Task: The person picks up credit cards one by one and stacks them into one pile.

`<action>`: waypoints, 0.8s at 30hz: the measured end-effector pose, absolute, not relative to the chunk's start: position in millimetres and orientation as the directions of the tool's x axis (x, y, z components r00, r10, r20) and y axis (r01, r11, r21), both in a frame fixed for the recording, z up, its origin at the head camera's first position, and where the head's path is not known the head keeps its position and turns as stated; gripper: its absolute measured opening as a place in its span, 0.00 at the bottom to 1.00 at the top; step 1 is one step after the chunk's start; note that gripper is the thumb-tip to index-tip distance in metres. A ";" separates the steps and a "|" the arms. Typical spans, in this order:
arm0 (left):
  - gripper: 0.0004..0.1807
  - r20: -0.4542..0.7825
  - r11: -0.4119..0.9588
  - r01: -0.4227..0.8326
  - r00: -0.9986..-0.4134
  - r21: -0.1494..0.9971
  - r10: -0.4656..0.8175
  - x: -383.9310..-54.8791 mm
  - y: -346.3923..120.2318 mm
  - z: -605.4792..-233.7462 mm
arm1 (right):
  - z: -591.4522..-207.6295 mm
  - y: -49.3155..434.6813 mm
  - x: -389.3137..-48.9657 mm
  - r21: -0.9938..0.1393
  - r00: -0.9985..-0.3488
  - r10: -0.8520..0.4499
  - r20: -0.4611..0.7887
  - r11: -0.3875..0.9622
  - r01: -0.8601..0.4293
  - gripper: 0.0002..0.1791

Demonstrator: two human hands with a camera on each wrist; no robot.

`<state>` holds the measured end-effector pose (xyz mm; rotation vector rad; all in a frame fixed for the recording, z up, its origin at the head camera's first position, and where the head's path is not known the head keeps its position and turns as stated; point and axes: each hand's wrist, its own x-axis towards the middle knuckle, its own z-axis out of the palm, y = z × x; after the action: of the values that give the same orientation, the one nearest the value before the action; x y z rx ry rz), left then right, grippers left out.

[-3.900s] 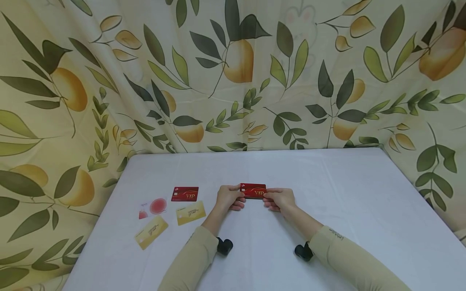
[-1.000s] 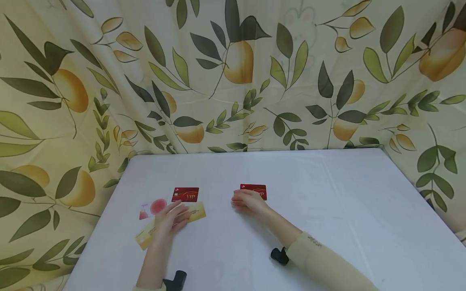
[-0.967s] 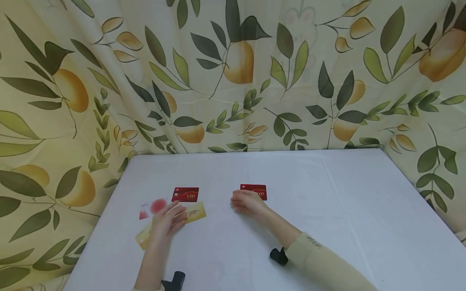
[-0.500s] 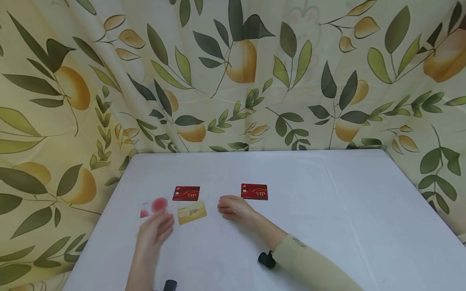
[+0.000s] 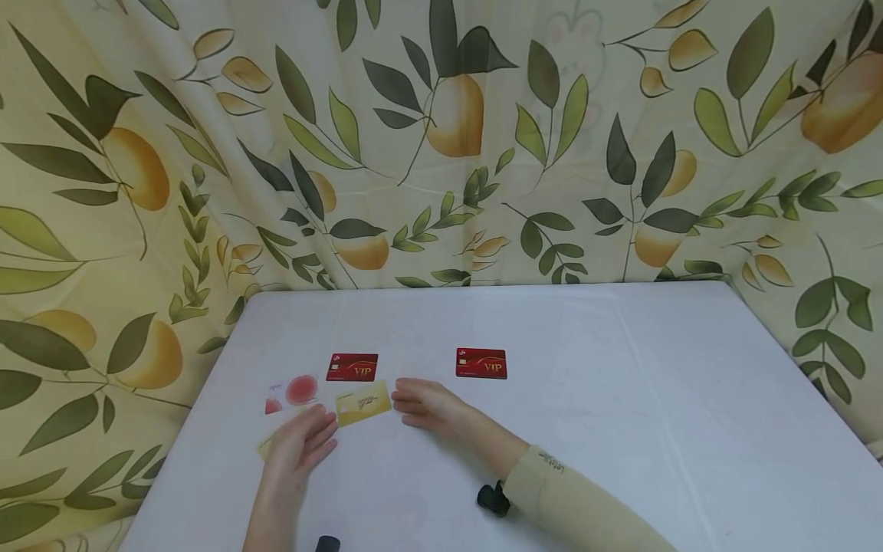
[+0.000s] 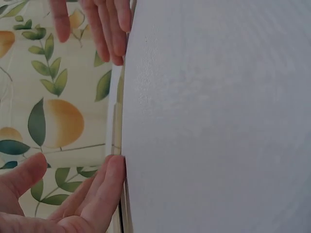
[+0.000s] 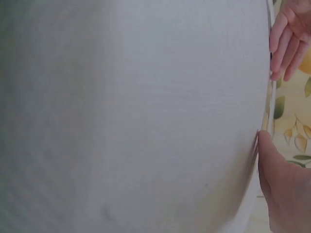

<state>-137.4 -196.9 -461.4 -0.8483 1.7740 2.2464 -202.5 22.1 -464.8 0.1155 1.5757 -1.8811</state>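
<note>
A gold card (image 5: 363, 403) lies flat and slightly tilted between my two hands. My left hand (image 5: 298, 446) hovers or rests at its lower left corner, fingers extended, and covers most of a second gold card (image 5: 264, 448). At the first card's right edge is my right hand (image 5: 433, 406), its fingers fairly straight; whether they touch it I cannot tell. Both wrist views show the left hand (image 6: 92, 204) and the right hand (image 7: 286, 187) low at the tabletop, facing each other with a gap between.
A red VIP card (image 5: 352, 367) lies just behind the gold card, and a white-and-pink card (image 5: 300, 389) to its left. Another red VIP card (image 5: 480, 363) lies farther right on the white table (image 5: 621, 399). A patterned curtain (image 5: 455, 192) hangs behind.
Both hands earlier held the right-hand red VIP card, which now lies released. My right hand has moved left to the gold card; my left hand went far left, then slightly back right.
</note>
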 end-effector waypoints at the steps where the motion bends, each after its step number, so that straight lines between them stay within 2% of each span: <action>1: 0.32 -0.518 -0.296 -0.451 -0.829 0.842 -0.212 -137.5 -196.1 -461.5 | -464.3 21.4 -201.7 -0.842 -0.770 -0.434 -0.468 -0.047 0.538 0.28; 13: 0.31 -0.532 -0.351 -0.451 -0.827 0.821 -0.181 -138.5 -193.7 -462.0 | -465.8 19.8 -201.0 -0.837 -0.764 -0.448 -0.464 -0.060 0.544 0.27; 19: 0.28 -0.507 -0.321 -0.437 -0.843 0.840 -0.179 -140.3 -192.8 -461.8 | -467.9 20.4 -203.9 -0.829 -0.764 -0.454 -0.458 -0.091 0.552 0.28; 24: 0.29 -0.501 -0.295 -0.438 -0.844 0.849 -0.190 -141.0 -190.4 -460.5 | -467.5 21.6 -205.6 -0.797 -0.764 -0.433 -0.478 -0.153 0.585 0.28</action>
<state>-141.0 -190.4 -460.5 -0.7969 1.7576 2.2680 -205.6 21.6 -467.5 0.1771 1.4523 -1.9718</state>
